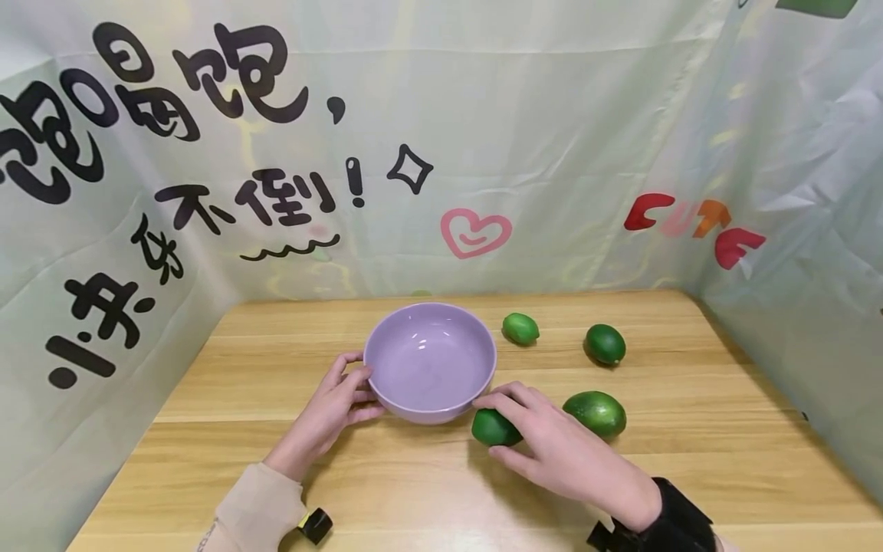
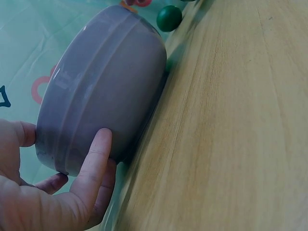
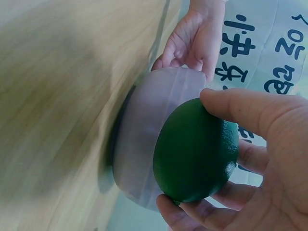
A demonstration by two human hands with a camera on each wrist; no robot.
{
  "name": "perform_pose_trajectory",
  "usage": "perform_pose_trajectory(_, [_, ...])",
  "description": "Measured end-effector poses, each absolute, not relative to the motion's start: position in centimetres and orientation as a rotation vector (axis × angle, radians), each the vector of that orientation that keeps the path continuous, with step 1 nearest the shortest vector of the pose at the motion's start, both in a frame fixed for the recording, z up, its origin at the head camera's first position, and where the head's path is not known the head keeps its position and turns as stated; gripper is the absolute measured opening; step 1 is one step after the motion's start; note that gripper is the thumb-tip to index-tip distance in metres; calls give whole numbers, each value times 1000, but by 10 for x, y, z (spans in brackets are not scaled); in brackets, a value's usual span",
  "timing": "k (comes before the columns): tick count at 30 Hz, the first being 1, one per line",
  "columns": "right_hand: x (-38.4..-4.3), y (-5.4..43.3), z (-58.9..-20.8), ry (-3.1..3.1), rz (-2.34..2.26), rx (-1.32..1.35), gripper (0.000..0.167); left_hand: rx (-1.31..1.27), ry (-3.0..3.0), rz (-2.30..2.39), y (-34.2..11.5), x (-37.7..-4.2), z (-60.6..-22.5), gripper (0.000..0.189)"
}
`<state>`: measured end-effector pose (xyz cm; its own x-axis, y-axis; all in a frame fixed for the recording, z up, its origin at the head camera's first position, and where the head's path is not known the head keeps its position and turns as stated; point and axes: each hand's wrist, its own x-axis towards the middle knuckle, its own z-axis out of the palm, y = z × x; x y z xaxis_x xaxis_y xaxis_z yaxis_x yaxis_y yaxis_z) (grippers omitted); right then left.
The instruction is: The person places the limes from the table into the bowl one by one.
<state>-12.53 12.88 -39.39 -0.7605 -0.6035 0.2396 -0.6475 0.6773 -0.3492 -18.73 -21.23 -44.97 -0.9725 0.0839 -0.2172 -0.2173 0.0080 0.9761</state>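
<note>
My left hand [image 1: 329, 410] holds a round purple bowl [image 1: 429, 410] at its left side, thumb near the rim and fingers against the outer wall. In the left wrist view the fingertips lie along the lower wall of the bowl [image 2: 108, 82]. Thumb and fingers of my right hand [image 1: 559, 445] grip a dark green lime [image 1: 493, 429] just beside the bowl's front right. The right wrist view shows this lime [image 3: 195, 149] large, overlapping the bowl's outer wall behind it. Nothing lies inside the bowl.
A larger mottled green fruit [image 1: 596, 414] lies just beyond my right hand. Farther back on the wooden table [image 1: 276, 345] are a dark green lime [image 1: 605, 344] and a small bright green lime [image 1: 520, 328]. A printed cloth [image 1: 552, 138] hangs around the table.
</note>
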Motion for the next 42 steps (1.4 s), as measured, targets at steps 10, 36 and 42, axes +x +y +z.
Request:
perform_pose_trajectory(10, [-130,131,-386,-2752,649,1028,51,-132,2067,2073,-211,-187,-451,43])
perform_pose_trajectory(36, [-138,125,-373,-2730,703,981,53,-137,2068,2077,-211,-186,-449,41])
perform_pose_trajectory(42, [-141,123,-372,-2709,718,968,52,-129,2070,2073,-212,-186,-449,42])
